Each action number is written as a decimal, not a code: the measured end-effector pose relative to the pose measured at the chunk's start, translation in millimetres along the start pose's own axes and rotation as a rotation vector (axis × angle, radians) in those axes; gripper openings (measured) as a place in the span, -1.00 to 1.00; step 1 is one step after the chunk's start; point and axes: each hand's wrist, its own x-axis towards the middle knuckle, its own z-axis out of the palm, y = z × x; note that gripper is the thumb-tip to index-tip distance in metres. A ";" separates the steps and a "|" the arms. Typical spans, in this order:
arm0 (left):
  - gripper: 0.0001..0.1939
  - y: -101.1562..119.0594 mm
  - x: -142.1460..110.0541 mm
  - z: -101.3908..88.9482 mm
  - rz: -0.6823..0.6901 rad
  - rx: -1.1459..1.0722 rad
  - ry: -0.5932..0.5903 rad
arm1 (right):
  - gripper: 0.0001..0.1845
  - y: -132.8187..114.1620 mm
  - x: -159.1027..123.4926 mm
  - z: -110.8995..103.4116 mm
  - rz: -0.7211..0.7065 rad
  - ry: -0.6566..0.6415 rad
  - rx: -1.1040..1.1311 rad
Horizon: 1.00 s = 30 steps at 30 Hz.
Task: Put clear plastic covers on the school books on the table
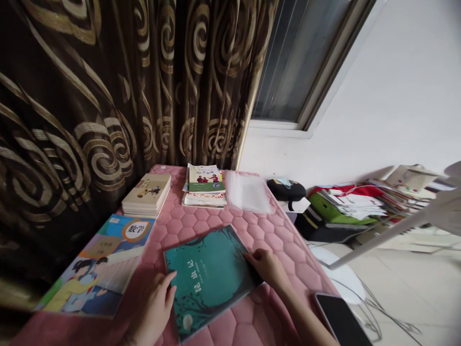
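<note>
A teal book (212, 274) with dark tree silhouettes and pale characters on its cover lies tilted on the pink quilted surface in front of me. My left hand (154, 302) is at its left edge, with thumb and fingertips against the border. My right hand (268, 266) pinches the right edge, thumb on the cover and the other fingers partly hidden. Left of the book lies a colourful mathematics textbook (97, 264) with cartoon figures. The teal book looks closed.
Behind are a stack of tan books (146, 192), a pile of booklets (206, 182) and clear plastic sleeves (249, 192). A phone (342, 317) lies at the right edge. Beyond stand a black case (286, 189), piled papers (355, 204), a white fan-like stand (382, 235) and floor cables.
</note>
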 end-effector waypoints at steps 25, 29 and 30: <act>-0.82 -22.7 185.2 40.7 -0.261 -0.307 0.162 | -0.64 -17.0 56.9 7.3 0.084 0.116 0.137; -0.82 -22.3 181.7 41.1 -0.233 -0.305 0.172 | -0.65 -18.3 54.9 7.3 0.094 0.127 0.137; -0.82 -22.0 180.1 40.3 -0.222 -0.303 0.173 | -0.65 -18.7 54.5 7.4 0.099 0.129 0.136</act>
